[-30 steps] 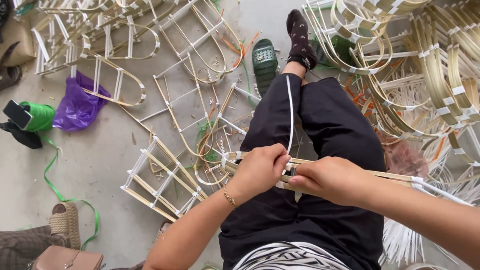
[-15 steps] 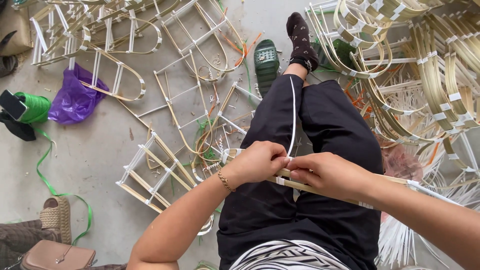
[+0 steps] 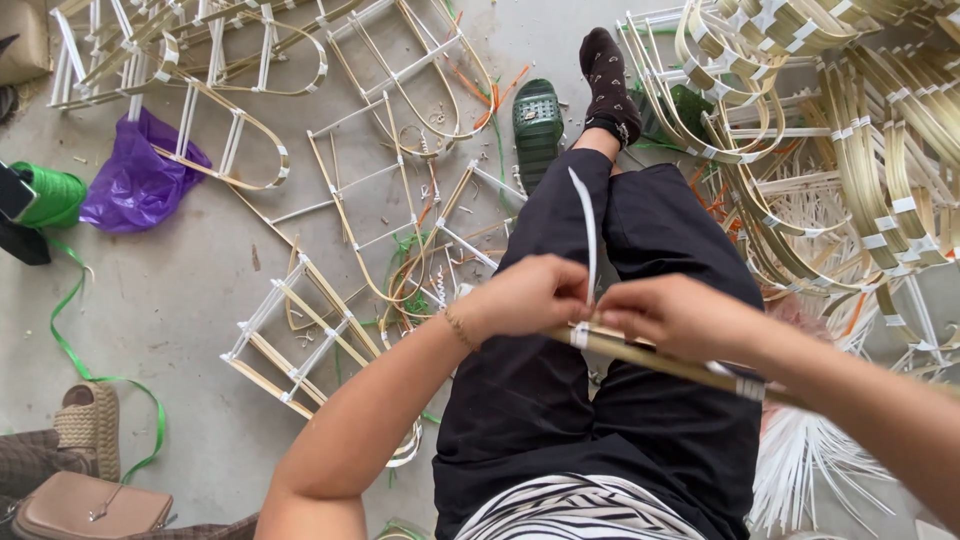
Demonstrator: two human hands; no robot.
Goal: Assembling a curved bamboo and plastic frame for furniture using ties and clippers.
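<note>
I sit on the floor with a bundle of bamboo strips [image 3: 660, 360] lying across my lap. My left hand [image 3: 530, 295] pinches a white plastic strap [image 3: 588, 225] that rises from the bundle and curls over my black trousers. My right hand [image 3: 675, 315] grips the bundle right beside the left hand, fingers closed on the strips where the strap wraps them. White bands ring the bundle at several places, one near my right wrist [image 3: 748, 385].
Bamboo frames tied with white strips [image 3: 300, 340] lie on the concrete at left. A big heap of bent bamboo loops [image 3: 860, 150] fills the right. A purple bag [image 3: 135, 180], green ribbon spool [image 3: 50, 195], green sandal [image 3: 538, 125], woven sandal [image 3: 90, 425] and tan purse [image 3: 90, 505] lie about.
My hands stayed together on the bundle while working the white strap; the strap's free end now curls a little differently. The view has shifted slightly downward.
</note>
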